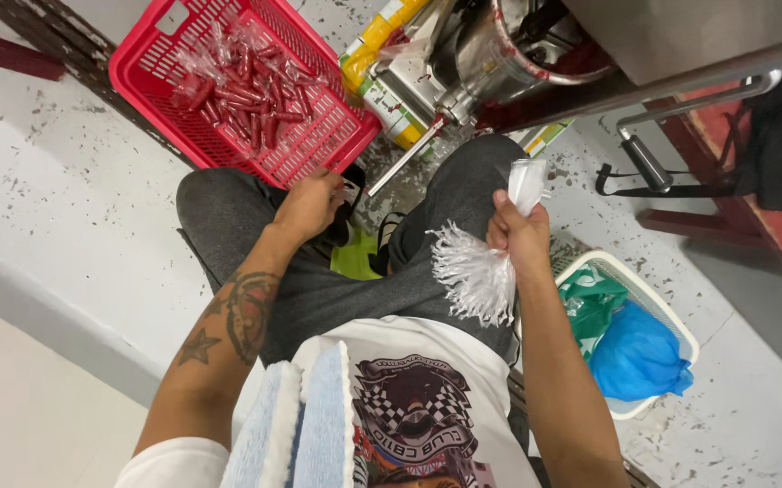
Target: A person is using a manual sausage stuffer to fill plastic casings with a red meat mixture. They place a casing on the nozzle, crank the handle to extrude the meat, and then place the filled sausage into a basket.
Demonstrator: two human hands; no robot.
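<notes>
My right hand point(519, 237) is closed around a thick bundle of thin clear plastic bags point(479, 271), whose frayed ends hang down over my right thigh. My left hand point(308, 206) rests by my left knee, fingers curled near the front edge of a red plastic basket point(145, 86); whether it pinches something small I cannot tell. The basket holds several narrow clear bags filled with dark red liquid point(248, 90). I sit with both knees in grey trousers.
A metal machine with a round steel bowl and spout point(499, 54) stands ahead above my knees. A white basket point(671, 321) with blue and green plastic bags sits at my right. A light blue towel point(296, 425) lies over my chest. The concrete floor is speckled.
</notes>
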